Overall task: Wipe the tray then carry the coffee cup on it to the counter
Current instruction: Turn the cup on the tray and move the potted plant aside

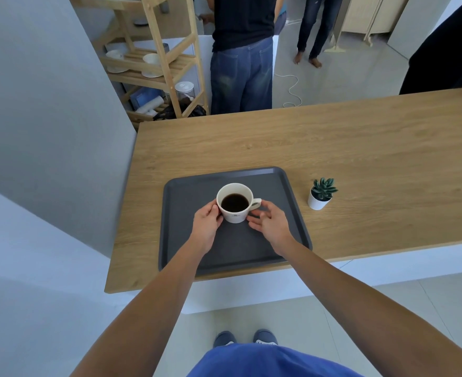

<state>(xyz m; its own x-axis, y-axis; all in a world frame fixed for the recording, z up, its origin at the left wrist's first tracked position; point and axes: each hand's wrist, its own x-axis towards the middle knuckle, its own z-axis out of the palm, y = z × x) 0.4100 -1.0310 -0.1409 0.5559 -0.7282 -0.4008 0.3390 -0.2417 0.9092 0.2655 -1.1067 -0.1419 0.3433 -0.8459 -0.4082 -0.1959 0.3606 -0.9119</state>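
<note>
A dark grey square tray (287,191) lies on the wooden counter (333,142), close to its near edge. A white coffee cup (233,213), filled with black coffee, stands upright on the tray's middle, handle pointing right. My left hand (206,221) cups the left side of the cup, thumb and fingers against its wall. My right hand (269,220) is at the cup's right side by the handle, fingers spread and slightly apart from the wall; whether it touches the handle is unclear.
A small succulent in a white pot (319,197) stands on the counter right of the tray. Beyond the counter stand two people (242,63) and a wooden shelf rack (156,61) with cups. A grey wall (47,104) is on the left.
</note>
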